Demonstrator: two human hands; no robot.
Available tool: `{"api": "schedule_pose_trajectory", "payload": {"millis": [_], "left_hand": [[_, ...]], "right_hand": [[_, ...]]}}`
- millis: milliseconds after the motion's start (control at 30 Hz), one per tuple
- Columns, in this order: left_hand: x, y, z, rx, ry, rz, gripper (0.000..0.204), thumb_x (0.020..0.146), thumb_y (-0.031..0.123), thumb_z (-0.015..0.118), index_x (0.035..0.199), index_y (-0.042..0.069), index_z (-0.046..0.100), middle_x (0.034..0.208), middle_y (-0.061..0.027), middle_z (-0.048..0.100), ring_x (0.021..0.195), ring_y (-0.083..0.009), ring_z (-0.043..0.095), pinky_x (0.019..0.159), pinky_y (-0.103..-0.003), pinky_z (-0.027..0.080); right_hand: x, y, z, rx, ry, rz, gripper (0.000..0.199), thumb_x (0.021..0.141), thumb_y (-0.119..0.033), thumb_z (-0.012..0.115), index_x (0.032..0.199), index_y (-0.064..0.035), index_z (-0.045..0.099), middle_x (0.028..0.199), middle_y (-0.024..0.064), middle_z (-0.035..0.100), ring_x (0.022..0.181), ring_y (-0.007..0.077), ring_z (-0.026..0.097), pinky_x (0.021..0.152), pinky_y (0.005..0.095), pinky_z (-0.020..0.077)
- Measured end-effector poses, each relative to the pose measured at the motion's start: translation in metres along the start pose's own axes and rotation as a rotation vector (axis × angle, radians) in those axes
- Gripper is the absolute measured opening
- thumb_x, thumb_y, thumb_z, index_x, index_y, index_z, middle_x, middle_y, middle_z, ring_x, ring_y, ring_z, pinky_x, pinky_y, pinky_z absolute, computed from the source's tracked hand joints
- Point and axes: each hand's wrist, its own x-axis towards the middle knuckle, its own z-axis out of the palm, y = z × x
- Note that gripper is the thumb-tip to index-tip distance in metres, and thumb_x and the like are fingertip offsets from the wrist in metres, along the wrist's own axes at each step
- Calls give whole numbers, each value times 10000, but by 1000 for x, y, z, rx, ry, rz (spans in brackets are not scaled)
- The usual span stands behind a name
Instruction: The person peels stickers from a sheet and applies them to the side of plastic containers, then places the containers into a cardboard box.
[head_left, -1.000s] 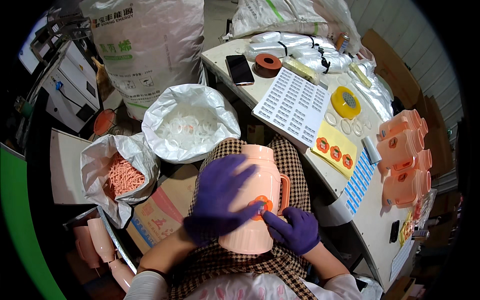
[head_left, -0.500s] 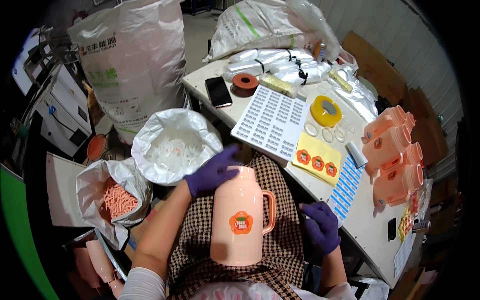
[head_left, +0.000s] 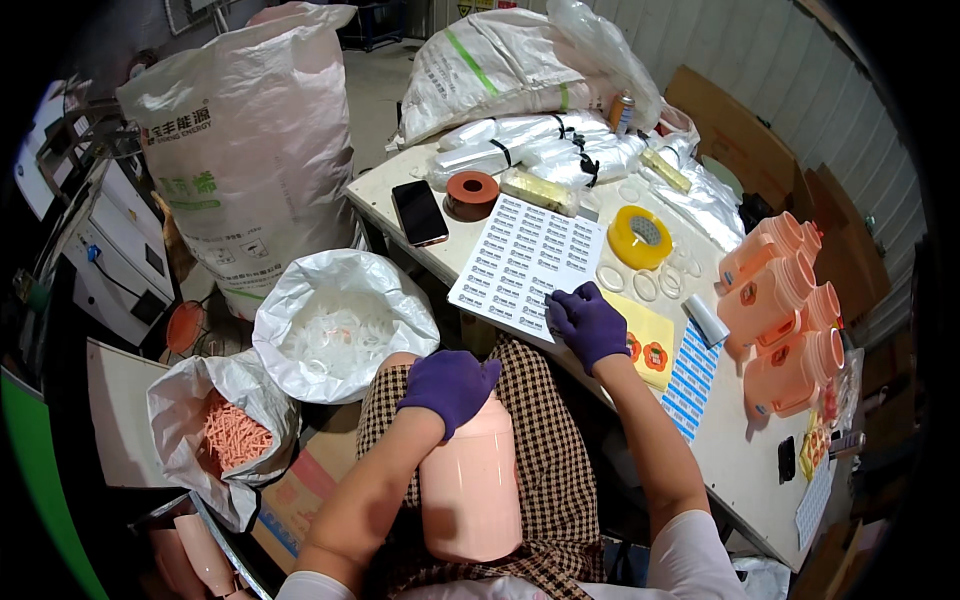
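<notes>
A pink thermos jug (head_left: 470,490) stands on my lap, its plain side toward me and its flower sticker and handle out of sight. My left hand (head_left: 452,388), in a purple glove, is closed over its neck and hides the top. My right hand (head_left: 590,325), gloved the same, is at the lower right edge of a white sheet of small printed labels (head_left: 530,255). Its fingers are bent with the tips at the labels; whether a label is between them is hidden. Beside that hand lies a yellow sheet with orange flower stickers (head_left: 645,335).
Several pink jugs (head_left: 790,375) lie at the table's right. A blue-striped label sheet (head_left: 693,385), yellow tape (head_left: 640,238), clear rings (head_left: 643,286), a brown roll (head_left: 471,194) and a phone (head_left: 420,213) are on the table. Left stand sacks of clear rings (head_left: 340,335) and pink pieces (head_left: 236,433).
My right hand has moved up from beside my lap to the label sheet. The jug has turned so its flower sticker no longer shows, and my left hand now covers its neck.
</notes>
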Motion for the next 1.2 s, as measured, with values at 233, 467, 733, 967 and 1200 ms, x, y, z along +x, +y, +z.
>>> {"api": "schedule_pose_trajectory", "payload": {"millis": [233,467,733,967,1200], "left_hand": [[3,-10,9,-101,115,133,510,1001,438,474,874,4,708,958,-222,699,922,-402,662,854,-457,516],[-38,-46,8,-1007,383,326,301,993,116,563,1265,-9,601,1154,-99,662,990,-194,642,903,-328,505],[-52,-61,54,-951,349,545,539,1065,252,447,1488,-69,354,1490,-173,438,1379,-260,417,1167,-372,299],[-56,-65,47,-683,385,664,694,1044,387,465,1524,-77,274,1565,-226,339,1468,-338,306,1215,-422,204],[-57,-78,46,-668,299,613,870,941,480,601,1544,-44,258,1584,-214,304,1480,-339,276,1216,-425,199]], "right_hand": [[17,-7,10,-59,-43,38,347,974,-409,536,1246,-252,684,1078,122,630,896,337,674,784,435,550],[-11,13,-48,450,491,-55,300,986,-138,574,1239,-22,686,931,107,632,913,208,590,846,315,469],[-171,-82,-44,121,135,-499,472,755,-228,813,1209,-320,723,869,69,598,578,204,574,473,316,450],[-171,-90,-33,27,201,-558,520,746,-229,822,1241,-328,699,893,31,586,621,161,571,484,300,448],[-171,-98,-35,-5,114,-571,508,789,-226,780,1278,-318,679,844,16,530,612,157,539,487,305,434]]}}
